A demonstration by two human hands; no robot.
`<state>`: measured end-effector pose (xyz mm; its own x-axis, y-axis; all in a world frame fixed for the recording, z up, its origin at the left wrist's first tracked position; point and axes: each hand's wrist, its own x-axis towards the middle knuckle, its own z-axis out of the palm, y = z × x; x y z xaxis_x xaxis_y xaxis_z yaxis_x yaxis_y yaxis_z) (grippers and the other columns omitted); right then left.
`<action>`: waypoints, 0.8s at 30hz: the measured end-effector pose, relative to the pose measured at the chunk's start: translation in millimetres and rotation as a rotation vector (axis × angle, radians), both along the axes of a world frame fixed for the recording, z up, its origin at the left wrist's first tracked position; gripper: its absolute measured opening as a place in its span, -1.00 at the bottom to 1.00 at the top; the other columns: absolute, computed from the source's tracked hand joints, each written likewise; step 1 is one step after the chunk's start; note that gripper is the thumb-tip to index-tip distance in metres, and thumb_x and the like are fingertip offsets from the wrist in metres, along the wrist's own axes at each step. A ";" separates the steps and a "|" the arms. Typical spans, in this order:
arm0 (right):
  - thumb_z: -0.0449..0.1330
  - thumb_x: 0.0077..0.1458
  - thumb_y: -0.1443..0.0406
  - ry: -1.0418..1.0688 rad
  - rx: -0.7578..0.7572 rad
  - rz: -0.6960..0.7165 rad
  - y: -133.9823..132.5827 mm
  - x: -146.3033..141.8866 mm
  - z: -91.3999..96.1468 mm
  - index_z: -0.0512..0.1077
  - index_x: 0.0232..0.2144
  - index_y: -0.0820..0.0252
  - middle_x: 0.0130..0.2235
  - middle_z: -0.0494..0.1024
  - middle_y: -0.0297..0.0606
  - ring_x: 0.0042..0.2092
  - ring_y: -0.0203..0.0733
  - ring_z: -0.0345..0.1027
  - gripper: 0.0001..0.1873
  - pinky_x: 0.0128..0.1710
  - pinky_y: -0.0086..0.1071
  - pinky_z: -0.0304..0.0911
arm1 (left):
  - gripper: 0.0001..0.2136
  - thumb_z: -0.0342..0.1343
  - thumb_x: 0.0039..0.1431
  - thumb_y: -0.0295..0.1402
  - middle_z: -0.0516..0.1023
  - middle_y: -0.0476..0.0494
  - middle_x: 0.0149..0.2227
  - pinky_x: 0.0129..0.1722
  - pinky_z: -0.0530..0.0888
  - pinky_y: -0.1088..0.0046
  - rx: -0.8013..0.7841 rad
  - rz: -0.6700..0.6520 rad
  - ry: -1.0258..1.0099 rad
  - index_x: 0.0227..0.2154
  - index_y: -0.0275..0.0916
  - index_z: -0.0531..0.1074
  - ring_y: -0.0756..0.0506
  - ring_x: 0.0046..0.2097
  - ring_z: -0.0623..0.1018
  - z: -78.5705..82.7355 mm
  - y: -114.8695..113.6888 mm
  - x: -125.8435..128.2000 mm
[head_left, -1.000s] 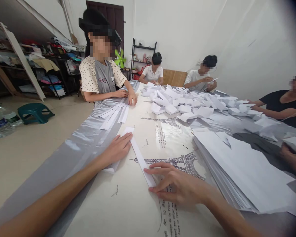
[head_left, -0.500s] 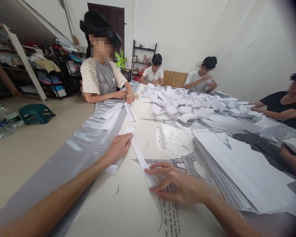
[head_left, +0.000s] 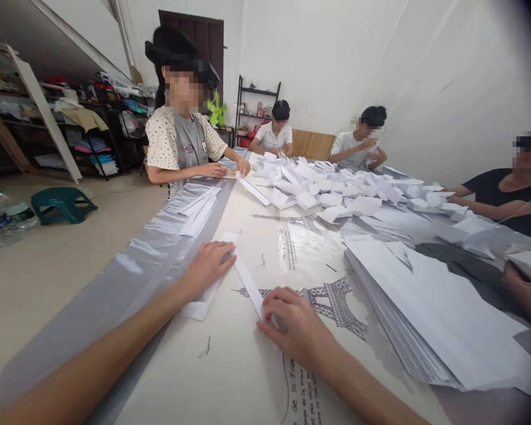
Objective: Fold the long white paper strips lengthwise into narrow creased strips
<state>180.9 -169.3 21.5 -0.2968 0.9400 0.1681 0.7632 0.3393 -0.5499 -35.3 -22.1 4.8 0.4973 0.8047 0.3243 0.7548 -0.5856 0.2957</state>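
Note:
A long folded white paper strip (head_left: 246, 276) lies bent in a V on the table (head_left: 239, 372). My left hand (head_left: 207, 267) rests flat on its left arm near the fold, fingers stretched out. Over the strip's near right end, my right hand (head_left: 292, 324) presses down with its fingers curled. The end of the strip under that hand is hidden.
A thick stack of white sheets (head_left: 429, 313) lies to my right. A heap of folded paper pieces (head_left: 336, 192) fills the far middle. More strips (head_left: 199, 209) lie on the silver film at left. Several people sit around the table; the nearest one (head_left: 183, 147) handles a strip.
My right hand has slid left and forward along the strip, its fingers curling over it. The person at far left has pushed a strip towards the heap.

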 end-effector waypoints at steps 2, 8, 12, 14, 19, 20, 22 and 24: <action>0.22 0.15 0.40 -0.026 0.031 -0.058 2.2 -1.8 -3.4 0.44 -0.31 0.16 -0.16 0.50 -0.20 -0.13 -0.09 0.40 -0.94 -0.17 -0.21 0.38 | -0.73 -0.08 0.36 -0.26 0.58 -0.20 0.02 0.07 0.37 0.18 0.066 -0.016 0.063 -0.08 -0.19 0.48 -0.23 0.05 0.52 -1.5 -0.6 -1.0; 0.09 0.24 0.43 -0.133 0.012 -0.073 6.9 11.8 0.8 0.45 -0.31 0.17 -0.22 0.45 -0.24 -0.32 -0.21 0.37 -0.85 -0.37 -0.32 0.33 | -0.76 -0.06 0.38 -0.26 0.58 -0.23 -0.09 0.03 0.36 0.20 0.210 -0.066 0.168 -0.18 -0.24 0.48 -0.21 -0.04 0.54 -3.6 -2.1 -4.1; 0.06 0.27 0.44 -0.292 0.066 -0.028 7.4 16.1 5.5 0.44 -0.30 0.18 -0.24 0.47 -0.21 -0.27 -0.15 0.39 -0.83 -0.42 -0.35 0.28 | -0.72 0.00 0.35 -0.14 0.54 -0.19 -0.19 -0.06 0.36 0.25 0.250 -0.107 0.168 -0.28 -0.23 0.48 -0.19 -0.12 0.51 -0.6 -0.8 -9.9; 0.04 0.28 0.45 -0.376 0.091 0.013 7.2 16.9 6.9 0.44 -0.30 0.20 -0.26 0.48 -0.20 -0.26 -0.13 0.39 -0.81 -0.43 -0.36 0.25 | -0.67 0.04 0.31 -0.05 0.52 -0.18 -0.22 -0.08 0.34 0.25 0.265 -0.140 0.163 -0.31 -0.23 0.47 -0.19 -0.13 0.50 0.2 0.0 -12.9; 0.01 0.24 0.51 -0.440 0.096 0.001 7.7 21.2 8.2 0.47 -0.31 0.19 -0.37 0.51 -0.24 -0.34 -0.15 0.39 -0.74 -0.47 -0.37 0.16 | -0.62 0.07 0.26 0.03 0.50 -0.16 -0.25 -0.08 0.32 0.24 0.272 -0.226 0.145 -0.32 -0.23 0.48 -0.18 -0.14 0.49 0.8 1.9 -19.2; 0.02 0.23 0.51 -0.401 0.086 -0.031 8.4 23.0 7.9 0.48 -0.30 0.18 -0.36 0.51 -0.25 -0.35 -0.16 0.38 -0.74 -0.47 -0.37 0.16 | -0.62 0.06 0.28 0.02 0.50 -0.17 -0.23 -0.06 0.33 0.24 0.265 -0.231 0.135 -0.31 -0.23 0.48 -0.18 -0.13 0.49 0.2 2.8 -20.6; 0.05 0.22 0.48 -0.287 0.053 -0.093 10.7 27.7 6.7 0.50 -0.28 0.14 -0.34 0.53 -0.29 -0.37 -0.19 0.38 -0.75 -0.46 -0.38 0.18 | -0.64 0.03 0.31 -0.01 0.50 -0.18 -0.19 -0.04 0.34 0.25 0.242 -0.226 0.101 -0.27 -0.24 0.49 -0.18 -0.10 0.49 -2.6 5.6 -23.2; 0.08 0.22 0.42 -0.155 0.016 -0.138 13.8 32.9 4.7 0.51 -0.30 0.10 -0.33 0.55 -0.33 -0.37 -0.21 0.39 -0.77 -0.44 -0.38 0.22 | -0.67 0.03 0.32 -0.05 0.51 -0.18 -0.15 -0.02 0.36 0.26 0.219 -0.219 0.049 -0.25 -0.23 0.50 -0.18 -0.07 0.49 -6.4 9.2 -25.0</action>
<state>213.7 -155.6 26.2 -0.1892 0.9711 0.1454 0.8780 0.2336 -0.4178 -60.3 -13.0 -1.7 0.6703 0.5905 0.4494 0.6139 -0.7815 0.1112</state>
